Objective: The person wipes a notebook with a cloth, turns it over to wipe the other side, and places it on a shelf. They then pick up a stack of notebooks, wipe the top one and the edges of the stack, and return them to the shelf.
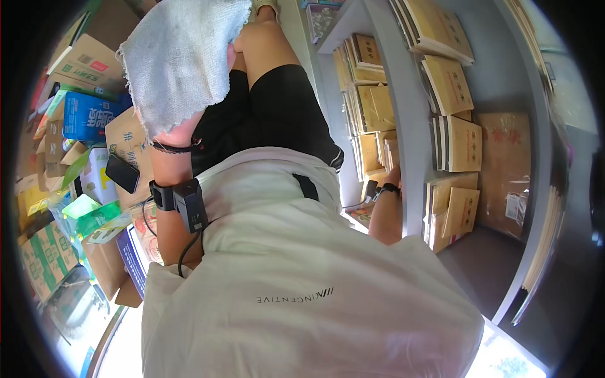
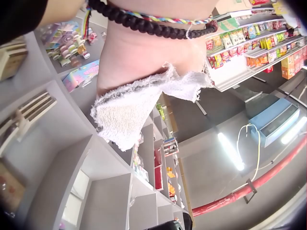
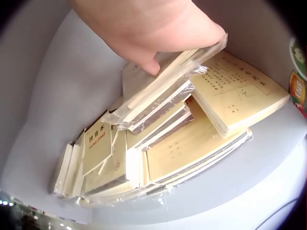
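Observation:
A pale grey-white cloth (image 1: pixel 183 57) lies over my left hand (image 1: pixel 179 132), covering most of it; the fingers are hidden. In the left wrist view, the frayed cloth (image 2: pixel 127 112) hangs past the palm of that hand (image 2: pixel 148 57). Inside a shelf compartment, my right hand (image 1: pixel 394 177) is among stacked notebooks. The right wrist view shows this hand (image 3: pixel 158 33) gripping a plastic-wrapped packet of notebooks (image 3: pixel 168 72), thumb on its cover. The packet is tilted above other notebooks, beside a yellow-covered stack (image 3: pixel 240 91) and a small upright notebook (image 3: pixel 98 143).
Grey shelving (image 1: pixel 403 126) with more notebook stacks (image 1: pixel 460 142) stands at the right. Cartons, a blue package (image 1: pixel 88 116) and a dark phone (image 1: pixel 122 173) crowd the left side. Snack packets (image 2: pixel 235 38) hang on racks in the left wrist view.

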Motion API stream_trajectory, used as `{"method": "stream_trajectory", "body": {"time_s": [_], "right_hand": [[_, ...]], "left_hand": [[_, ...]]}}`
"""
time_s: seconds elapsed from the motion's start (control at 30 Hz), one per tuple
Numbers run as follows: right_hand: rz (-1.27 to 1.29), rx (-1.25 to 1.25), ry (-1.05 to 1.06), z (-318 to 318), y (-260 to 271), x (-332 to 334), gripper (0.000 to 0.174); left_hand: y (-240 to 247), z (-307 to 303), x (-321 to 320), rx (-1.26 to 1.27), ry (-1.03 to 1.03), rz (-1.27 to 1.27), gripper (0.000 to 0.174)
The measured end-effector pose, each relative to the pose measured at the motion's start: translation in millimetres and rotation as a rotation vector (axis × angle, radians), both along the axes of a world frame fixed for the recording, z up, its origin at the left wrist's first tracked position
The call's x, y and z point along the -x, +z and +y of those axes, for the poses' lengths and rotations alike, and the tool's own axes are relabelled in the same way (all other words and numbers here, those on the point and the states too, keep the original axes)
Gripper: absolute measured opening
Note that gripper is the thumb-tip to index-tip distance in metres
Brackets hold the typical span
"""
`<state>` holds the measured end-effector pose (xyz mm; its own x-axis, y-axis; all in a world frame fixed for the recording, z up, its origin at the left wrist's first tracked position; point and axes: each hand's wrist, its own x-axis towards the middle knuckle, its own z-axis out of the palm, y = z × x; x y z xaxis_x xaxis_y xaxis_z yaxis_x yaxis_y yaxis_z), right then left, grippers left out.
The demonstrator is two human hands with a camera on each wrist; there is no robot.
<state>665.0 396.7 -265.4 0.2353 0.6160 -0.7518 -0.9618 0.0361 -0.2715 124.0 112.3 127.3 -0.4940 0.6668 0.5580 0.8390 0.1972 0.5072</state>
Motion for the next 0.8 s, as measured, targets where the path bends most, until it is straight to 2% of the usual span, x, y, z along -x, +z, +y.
{"method": "stream_trajectory", "body": {"time_s": [0.03, 0.07, 0.13, 0.17, 0.33, 0.37, 0.4, 0.43, 0.47, 0.53, 0.6, 0.7, 0.73, 0.77, 0.8], "right_hand": [[-0.016, 0.002, 0.016, -2.0, 1.7, -5.4, 0.035], [-0.032, 0.004, 0.033, -4.0, 0.1, -3.1, 0.035], [-0.058, 0.004, 0.071, -6.1, 3.3, -5.9, 0.035], [-0.073, 0.008, 0.089, -12.6, 1.5, -8.2, 0.035], [-0.146, 0.025, 0.175, -8.6, 9.6, -26.9, 0.036], [0.041, -0.111, 0.305, -1.3, -14.6, -43.6, 0.03], [0.042, -0.112, 0.305, -35.0, 33.9, -54.4, 0.03], [0.092, -0.249, 0.42, -53.0, 73.7, -28.0, 0.028], [0.142, -0.388, 0.533, -46.4, 111.5, 35.5, 0.026], [0.19, -0.406, 0.606, -60.5, 138.5, 61.9, 0.024], [0.239, -0.423, 0.677, -64.0, 146.5, 73.7, 0.021], [0.168, -0.45, 1.217, -54.7, 159.1, 100.9, 0.018], [0.177, -0.456, 1.222, -53.4, 162.8, 110.5, 0.018], [-0.027, -0.451, 1.351, -60.1, 189.6, 136.3, 0.02], [-0.238, -0.446, 1.469, -70.3, 220.2, 166.5, 0.022]], "left_hand": [[-1.6, 2.2, -1.0, -0.124, -0.013, -0.155, 0.058], [2.2, 1.3, -2.7, -0.125, -0.013, -0.156, 0.058], [13.6, -2.2, -4.1, 0.057, 0.112, 0.222, 0.058], [13.6, -3.3, -3.2, 0.058, 0.114, 0.223, 0.058], [9.0, -9.5, 6.1, 0.741, 0.587, 1.307, 0.056], [9.6, -7.1, 3.8, 0.739, 0.588, 1.308, 0.056], [10.7, -3.0, -1.2, 0.415, 0.397, 0.86, 0.058], [11.3, 0.1, -4.9, 0.099, 0.202, 0.409, 0.061], [11.4, 0.9, -6.2, 0.099, 0.204, 0.412, 0.061], [11.9, 1.5, -7.9, 0.036, 0.181, 0.384, 0.051], [13.9, 2.5, -10.3, 0.029, 0.158, 0.343, 0.051], [18.4, 2.0, -12.1, 0.006, 0.104, 0.213, 0.052], [20.1, 1.0, -11.8, -0.002, 0.088, 0.172, 0.052], [20.9, 0.0, -11.0, -0.004, 0.096, 0.183, 0.052], [21.5, -1.1, -9.5, -0.173, -0.01, -0.11, 0.052]]}}
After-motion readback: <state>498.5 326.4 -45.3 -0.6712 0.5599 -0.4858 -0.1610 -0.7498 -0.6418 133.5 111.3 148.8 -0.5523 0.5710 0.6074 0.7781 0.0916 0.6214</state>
